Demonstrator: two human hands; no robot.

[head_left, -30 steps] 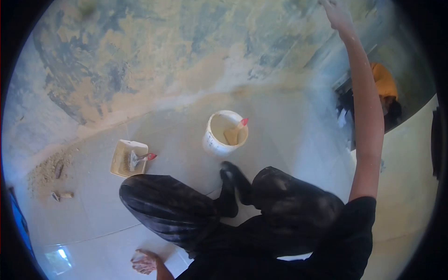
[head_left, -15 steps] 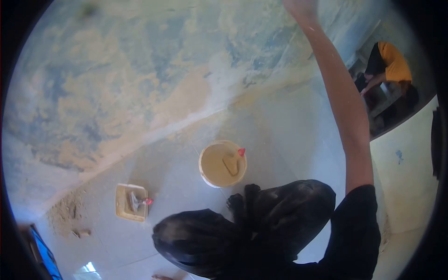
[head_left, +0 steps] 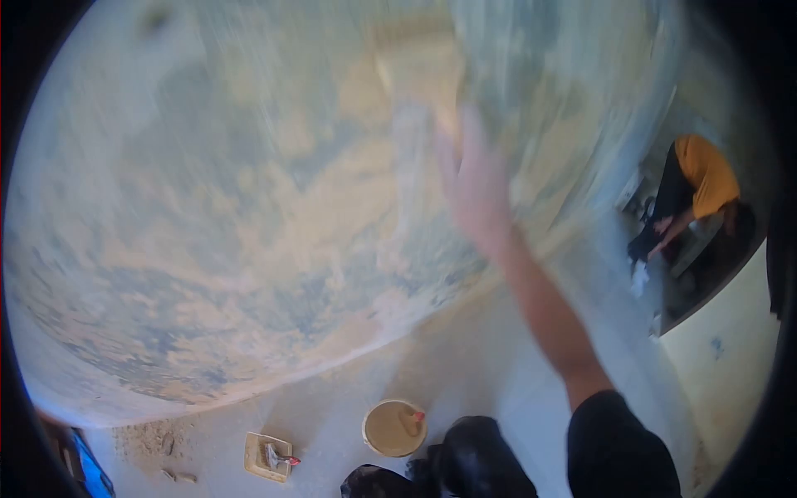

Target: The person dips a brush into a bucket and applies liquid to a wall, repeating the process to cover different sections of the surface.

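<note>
My right hand (head_left: 480, 187) is raised against the patchy blue-green and tan wall (head_left: 274, 174), its fingers closed round the handle of a wide flat brush (head_left: 422, 70). The brush points upward, with its bristle end at or close to the wall. Motion blurs both hand and brush. Below on the floor stands a round bucket (head_left: 364, 428) of tan liquid, in which a curved, red-tipped tool rests. My left hand is out of sight.
A small rectangular tray (head_left: 250, 452) holds a red-handled tool (head_left: 278, 456). Debris (head_left: 162, 440) lies along the wall's base. At right, a person in an orange shirt (head_left: 708, 173) bends down. My knees (head_left: 481, 456) are at the bottom edge.
My view has tilted up, showing more wall. My right hand, cut off at the top edge before, now shows with the brush, further left. The other person's arms have shifted slightly.
</note>
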